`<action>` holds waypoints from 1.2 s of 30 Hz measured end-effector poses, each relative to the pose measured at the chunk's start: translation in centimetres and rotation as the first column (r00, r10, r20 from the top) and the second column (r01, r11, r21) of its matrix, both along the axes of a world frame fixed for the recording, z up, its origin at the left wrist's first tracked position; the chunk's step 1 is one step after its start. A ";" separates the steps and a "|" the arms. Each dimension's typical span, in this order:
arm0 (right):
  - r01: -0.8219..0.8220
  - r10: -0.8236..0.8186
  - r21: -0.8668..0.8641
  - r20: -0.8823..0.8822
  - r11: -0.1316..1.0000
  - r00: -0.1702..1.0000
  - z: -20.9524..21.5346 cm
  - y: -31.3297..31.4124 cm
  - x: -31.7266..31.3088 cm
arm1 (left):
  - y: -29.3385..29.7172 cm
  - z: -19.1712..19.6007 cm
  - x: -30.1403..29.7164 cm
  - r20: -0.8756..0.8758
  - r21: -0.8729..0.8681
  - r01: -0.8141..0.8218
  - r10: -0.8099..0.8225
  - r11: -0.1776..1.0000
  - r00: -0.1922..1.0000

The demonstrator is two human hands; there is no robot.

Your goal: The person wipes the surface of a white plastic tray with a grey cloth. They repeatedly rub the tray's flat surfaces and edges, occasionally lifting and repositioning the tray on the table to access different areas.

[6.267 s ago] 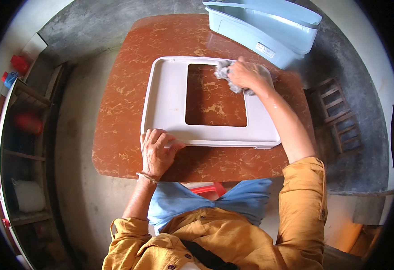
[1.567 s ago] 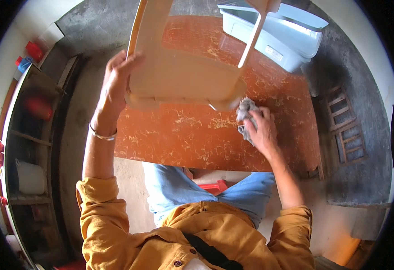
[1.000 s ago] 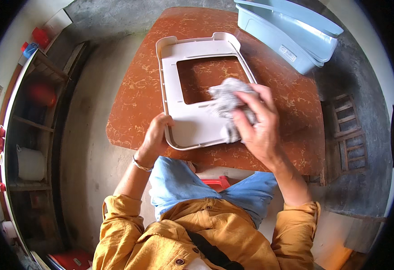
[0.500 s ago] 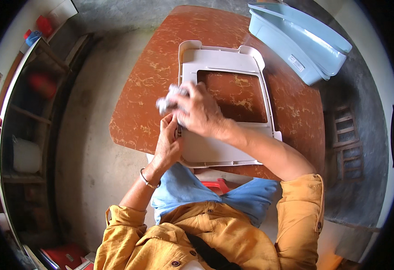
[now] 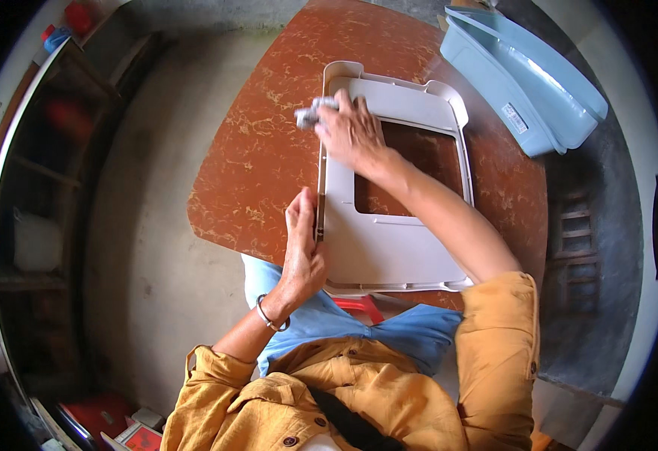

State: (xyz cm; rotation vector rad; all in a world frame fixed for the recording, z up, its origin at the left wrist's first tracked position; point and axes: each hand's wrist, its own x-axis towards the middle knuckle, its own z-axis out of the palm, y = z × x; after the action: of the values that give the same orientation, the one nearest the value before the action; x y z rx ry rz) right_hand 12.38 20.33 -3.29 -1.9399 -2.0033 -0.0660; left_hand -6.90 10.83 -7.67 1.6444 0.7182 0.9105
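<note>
Wiping down a white frame [image 5: 389, 244] on a brown table [image 5: 250, 173], looks like

Right hand [image 5: 353, 135] clutches a grey cloth [image 5: 308, 116] at the frame's upper left rim; left hand [image 5: 303, 248] seems to grasp that rim lower down. Another pass probably needs that steady hold, though the hand itself blocks a full sweep. Blue bin [image 5: 487, 83]'s past the frame's upper right corner.

Homelike room with shelves [image 5: 47, 172], marbled table [image 5: 254, 180]
</note>
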 end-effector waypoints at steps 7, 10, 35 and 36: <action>-0.171 0.154 -0.245 -0.088 0.954 0.984 3.9 -11.9 -5.4 | -1.5 0.3 1.0 0.147 -0.263 -0.097 0.139 0.960 0.979; -0.082 0.082 -0.139 -0.004 0.987 0.997 2.2 -8.8 -4.1 | -1.6 1.3 1.1 0.387 -0.333 0.055 0.084 0.941 0.918; -0.053 0.006 -0.159 -0.284 0.986 0.959 4.3 -15.8 -4.0 | -1.8 1.7 1.7 0.374 -0.261 -0.014 0.114 0.965 0.921; -0.054 0.008 -0.189 -0.237 0.980 0.972 3.7 -15.3 -4.8 | -1.6 1.4 2.1 0.344 -0.218 -0.062 0.136 0.974 0.929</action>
State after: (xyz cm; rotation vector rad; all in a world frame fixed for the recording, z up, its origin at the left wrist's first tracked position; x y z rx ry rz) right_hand 7.62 4.98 0.36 -1.9259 -1.9413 0.3642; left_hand -4.76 9.20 -6.25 1.2265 0.6218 1.1339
